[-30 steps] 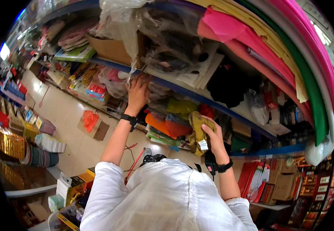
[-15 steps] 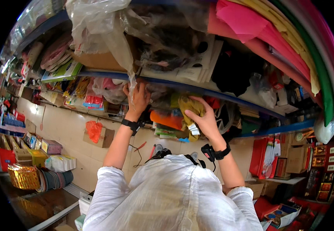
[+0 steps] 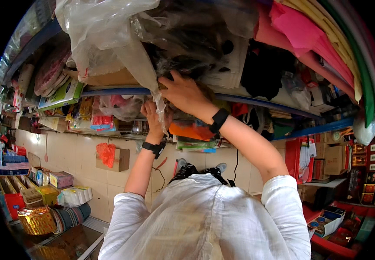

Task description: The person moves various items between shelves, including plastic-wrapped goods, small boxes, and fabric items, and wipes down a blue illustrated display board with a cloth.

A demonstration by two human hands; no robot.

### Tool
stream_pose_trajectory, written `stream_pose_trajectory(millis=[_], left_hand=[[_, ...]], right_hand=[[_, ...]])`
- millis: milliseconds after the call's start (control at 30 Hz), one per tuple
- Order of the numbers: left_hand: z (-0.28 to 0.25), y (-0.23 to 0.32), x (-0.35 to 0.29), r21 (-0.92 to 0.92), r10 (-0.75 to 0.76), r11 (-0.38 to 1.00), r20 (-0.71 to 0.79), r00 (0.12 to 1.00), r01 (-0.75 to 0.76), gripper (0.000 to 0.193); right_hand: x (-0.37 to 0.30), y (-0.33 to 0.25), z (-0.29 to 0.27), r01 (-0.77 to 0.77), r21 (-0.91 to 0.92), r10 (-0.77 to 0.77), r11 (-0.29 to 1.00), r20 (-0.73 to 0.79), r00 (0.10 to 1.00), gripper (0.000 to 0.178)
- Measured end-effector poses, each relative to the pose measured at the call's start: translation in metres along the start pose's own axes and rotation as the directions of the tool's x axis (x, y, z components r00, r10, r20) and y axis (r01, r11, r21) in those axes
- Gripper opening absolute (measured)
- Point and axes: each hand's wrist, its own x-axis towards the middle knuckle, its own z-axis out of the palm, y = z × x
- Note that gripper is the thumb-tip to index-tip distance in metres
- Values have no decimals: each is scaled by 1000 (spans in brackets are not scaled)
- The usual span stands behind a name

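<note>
My right hand (image 3: 186,96) reaches across to the front edge of the upper shelf, beside the hanging tail of a clear plastic sheet (image 3: 142,65). Its fingers are bent and apart, and I see nothing held in them. Below that edge my left hand (image 3: 155,123) is among the goods on the lower shelf, fingers bent and apart, partly behind the plastic tail. Close to it lies a clear bag with pink contents (image 3: 122,106). An orange packet (image 3: 189,131) sits under my right wrist. Dark items in clear plastic (image 3: 183,47) lie beyond my right fingertips.
A blue shelf edge (image 3: 261,102) runs across in front of me. Pink sheets (image 3: 297,30) hang at the upper right. On the tiled floor stands a cardboard box (image 3: 120,159) with a red bag (image 3: 105,154). Boxes and a gold basket (image 3: 36,220) are at the left.
My right hand has moved left and up to the upper shelf edge; the olive cloth it held is no longer seen in it. My left hand has dropped slightly on the lower shelf.
</note>
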Motion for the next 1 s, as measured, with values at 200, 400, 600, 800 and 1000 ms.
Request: stream_pose_trajectory(millis=[200, 400, 600, 800, 1000], left_hand=[[0, -11, -15, -85, -24, 996, 63, 998, 30, 46], [-13, -12, -9, 43, 106, 993, 52, 993, -108, 47], [-31, -3, 3, -54, 79, 996, 36, 996, -77, 53], [-29, -6, 1, -83, 87, 993, 16, 996, -85, 55], [-24, -5, 8, -114, 97, 989, -9, 995, -98, 55]], right_hand=[[-13, 4, 10, 56, 14, -57, 998, 103, 993, 16], [-28, 6, 15, -143, 54, 129, 988, 208, 969, 13], [-50, 9, -20, -150, -119, 180, 982, 313, 933, 27], [-87, 23, -42, -247, -130, 272, 960, 236, 933, 42], [-129, 45, -57, -308, -149, 335, 940, 221, 916, 46]])
